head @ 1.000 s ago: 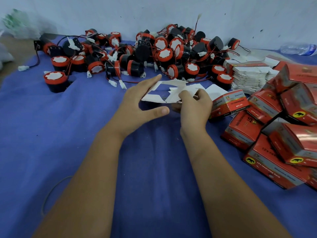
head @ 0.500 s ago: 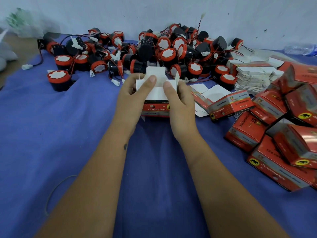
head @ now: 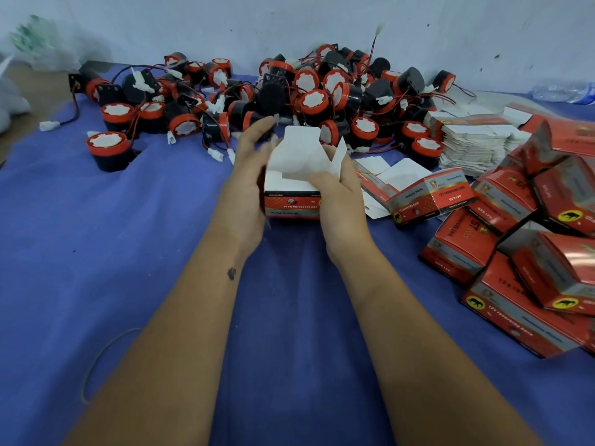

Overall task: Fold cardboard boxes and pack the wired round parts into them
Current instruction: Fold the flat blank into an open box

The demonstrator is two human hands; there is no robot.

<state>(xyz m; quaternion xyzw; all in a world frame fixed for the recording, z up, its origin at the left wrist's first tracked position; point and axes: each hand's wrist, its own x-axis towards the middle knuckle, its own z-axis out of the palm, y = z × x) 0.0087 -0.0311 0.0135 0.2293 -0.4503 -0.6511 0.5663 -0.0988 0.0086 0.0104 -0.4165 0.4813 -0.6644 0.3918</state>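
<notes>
Open-topped red box point(head: 291, 206), white flaps up, inside hidden, gripped between left hand point(head: 246, 185) and right hand point(head: 338, 191)

A single head-worn wide-angle view looks forward and down along both forearms, close over the blue cloth point(head: 96, 252), toward the wall point(head: 289, 24) behind.

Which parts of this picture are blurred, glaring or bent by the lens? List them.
Head view: motion blur smears the left hand fingertips beside the box; glossy glare streaks the red boxes at the right; wide-angle distortion curves the edges; the plastic bag at far left is soft; light is even, shadows faint.
</notes>
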